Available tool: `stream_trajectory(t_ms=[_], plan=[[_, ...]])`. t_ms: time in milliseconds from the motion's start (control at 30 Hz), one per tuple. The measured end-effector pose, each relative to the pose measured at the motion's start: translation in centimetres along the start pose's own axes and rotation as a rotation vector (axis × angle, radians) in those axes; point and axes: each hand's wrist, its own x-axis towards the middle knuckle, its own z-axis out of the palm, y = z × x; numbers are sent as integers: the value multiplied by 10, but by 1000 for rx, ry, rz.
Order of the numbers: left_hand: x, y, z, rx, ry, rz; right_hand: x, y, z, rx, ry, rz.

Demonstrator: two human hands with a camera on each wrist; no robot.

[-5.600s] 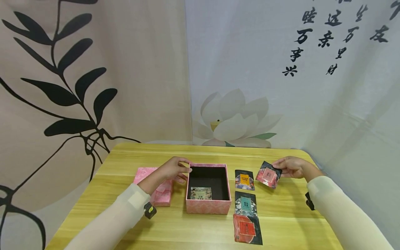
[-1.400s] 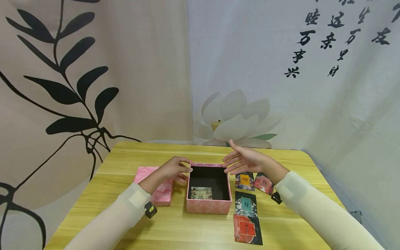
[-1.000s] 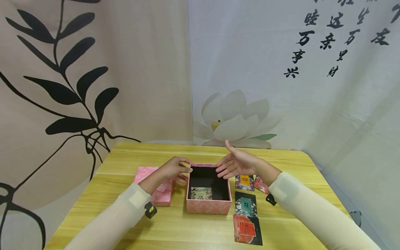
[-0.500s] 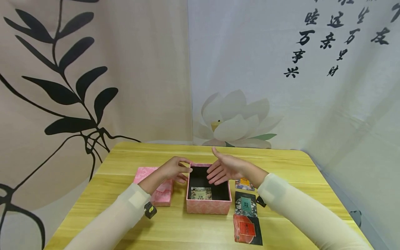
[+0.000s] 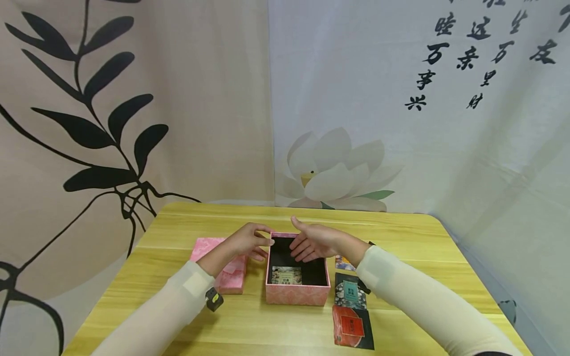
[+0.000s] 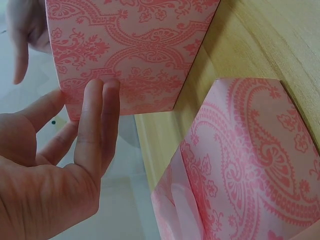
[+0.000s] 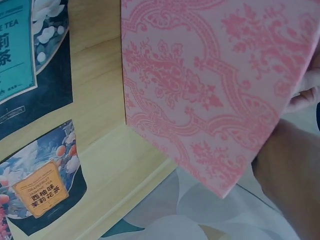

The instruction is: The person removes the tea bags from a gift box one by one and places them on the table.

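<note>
An uncovered pink patterned box (image 5: pixel 297 295) with a black interior stands mid-table. Inside, near its front wall, lies a tea pouch (image 5: pixel 287 275) with a pale label. My left hand (image 5: pixel 247 243) grips the box's left wall; the left wrist view shows two fingertips (image 6: pixel 92 87) against its outer face. Over the right wall reaches my right hand (image 5: pixel 317 242), thumb raised and fingers straight, with nothing seen in it. Whether those fingers touch the inside, I cannot tell. Right of the box lie tea pouches: orange-labelled (image 7: pixel 42 192), teal-labelled (image 5: pixel 350 290) and red (image 5: pixel 353 326).
A pink box lid (image 5: pixel 231 281) lies left of the box, partly behind my left forearm. My right sleeve (image 5: pixel 414 289) passes over the pouches and hides part of them. The wooden table (image 5: pixel 267 331) ends at a printed curtain (image 5: pixel 213 123) behind.
My right hand has set a pinkish-red tea pouch beside the orange-labelled one, then moved left and down into the box. The forearm now covers that pouch. My left hand has stayed put.
</note>
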Motion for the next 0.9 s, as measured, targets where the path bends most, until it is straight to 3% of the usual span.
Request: stream_trajectory(t_ms=[533, 900], plan=[[-1, 2, -1, 6, -4, -8, 14, 4, 19, -224, 78, 2], [-2, 2, 0, 2, 1, 2, 21, 10, 31, -545, 129, -54]])
